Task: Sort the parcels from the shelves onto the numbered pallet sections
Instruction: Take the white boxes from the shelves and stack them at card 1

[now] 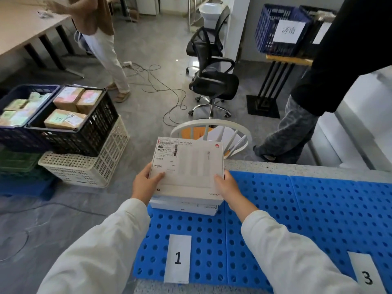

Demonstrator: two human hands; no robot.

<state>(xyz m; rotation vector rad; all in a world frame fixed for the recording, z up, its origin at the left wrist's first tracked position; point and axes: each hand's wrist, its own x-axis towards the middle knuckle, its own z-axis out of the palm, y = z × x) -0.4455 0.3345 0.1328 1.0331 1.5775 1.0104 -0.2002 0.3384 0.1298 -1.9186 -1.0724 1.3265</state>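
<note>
Head view: left hand and right hand gripped the white box's near corners; stiff, probably light, edge-held.

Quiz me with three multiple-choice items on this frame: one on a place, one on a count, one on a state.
1. The stack of white boxes lies on the blue pallet beyond: A) label 3 B) label 1 C) neither.
2. In the black crate, how many brown parcels show? A) one B) five C) three.
3. The top white box is: A) held by both hands B) held by one hand C) untouched.
Answers: B, the stack lies straight beyond label 1; C, three tops show; A, the left hand and right hand grip its near corners.
</note>
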